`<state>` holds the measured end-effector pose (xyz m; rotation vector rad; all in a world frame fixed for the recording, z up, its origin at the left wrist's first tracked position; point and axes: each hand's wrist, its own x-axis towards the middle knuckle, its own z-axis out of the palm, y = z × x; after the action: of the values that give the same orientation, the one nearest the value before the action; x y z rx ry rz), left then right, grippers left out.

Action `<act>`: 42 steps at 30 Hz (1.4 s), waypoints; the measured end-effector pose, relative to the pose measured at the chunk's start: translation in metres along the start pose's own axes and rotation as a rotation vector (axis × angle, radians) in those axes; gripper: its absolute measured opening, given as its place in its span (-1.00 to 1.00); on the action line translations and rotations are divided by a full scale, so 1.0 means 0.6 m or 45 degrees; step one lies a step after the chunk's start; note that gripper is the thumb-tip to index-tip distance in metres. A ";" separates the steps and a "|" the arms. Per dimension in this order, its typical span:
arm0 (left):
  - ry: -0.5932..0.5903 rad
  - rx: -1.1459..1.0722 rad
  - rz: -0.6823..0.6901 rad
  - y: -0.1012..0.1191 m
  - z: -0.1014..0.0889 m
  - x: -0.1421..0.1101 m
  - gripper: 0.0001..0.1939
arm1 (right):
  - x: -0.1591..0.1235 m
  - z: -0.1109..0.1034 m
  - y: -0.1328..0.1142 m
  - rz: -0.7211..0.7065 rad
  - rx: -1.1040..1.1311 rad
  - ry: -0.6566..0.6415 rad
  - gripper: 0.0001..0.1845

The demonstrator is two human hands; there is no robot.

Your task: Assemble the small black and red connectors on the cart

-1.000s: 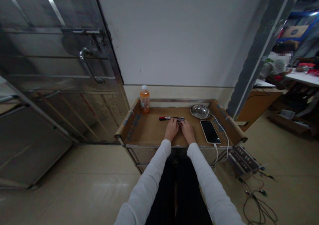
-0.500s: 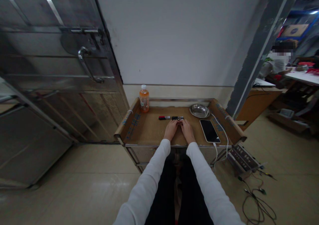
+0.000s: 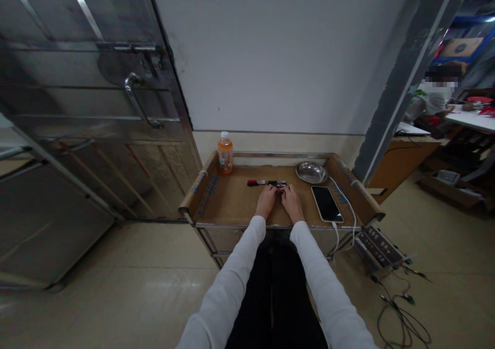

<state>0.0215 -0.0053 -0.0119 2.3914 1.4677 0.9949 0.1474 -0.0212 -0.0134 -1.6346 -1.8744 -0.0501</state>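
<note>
My left hand [image 3: 266, 201] and my right hand [image 3: 291, 203] rest on the cardboard-lined cart top [image 3: 232, 204], close together, fingers bent inward and tips almost meeting. What lies between the fingertips, if anything, is too small and hidden to make out. Just beyond them is a black marker pen [image 3: 275, 183], lying crosswise and partly hidden by the fingers; whether they touch it I cannot tell. To its left, in line, lies a marker pen with a red end [image 3: 255, 183].
An orange drink bottle [image 3: 225, 154] stands at the back left. A metal dish [image 3: 311, 172] sits at the back right, before it a phone [image 3: 327, 203] on a white cable [image 3: 346, 197]. Beside the cart, a box device [image 3: 381, 248] and loose cables [image 3: 402, 318] lie on the floor.
The view has shifted slightly. Both hands stay in nearly the same place, their fingertips a little farther apart. The pens, bottle, dish and phone have not moved on the cart.
</note>
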 end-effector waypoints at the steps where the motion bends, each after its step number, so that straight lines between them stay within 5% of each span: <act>1: 0.011 -0.004 -0.014 0.000 0.000 0.000 -0.81 | 0.000 -0.002 -0.002 0.010 -0.023 0.015 -0.71; 9: 0.067 0.126 -0.094 0.005 -0.002 -0.003 -0.96 | -0.001 -0.005 -0.007 0.067 -0.183 0.002 -0.76; 18: 0.108 0.184 -0.072 0.012 -0.001 -0.002 -0.85 | -0.003 -0.007 -0.007 0.088 -0.148 -0.014 -0.78; 27: 0.413 0.276 -0.463 0.013 -0.014 -0.005 -0.65 | -0.002 -0.011 -0.007 -0.133 0.060 -0.122 -0.69; 39: 0.351 0.490 -0.670 0.019 -0.019 -0.011 -0.69 | -0.001 -0.006 -0.004 -0.129 0.152 -0.123 -0.69; 42: 0.309 0.470 -0.588 0.022 -0.021 -0.009 -0.71 | 0.000 -0.005 -0.005 -0.088 0.188 -0.027 -0.63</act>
<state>0.0218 -0.0190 0.0013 2.0249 2.3323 0.9859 0.1461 -0.0228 -0.0100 -1.4763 -1.9031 0.0748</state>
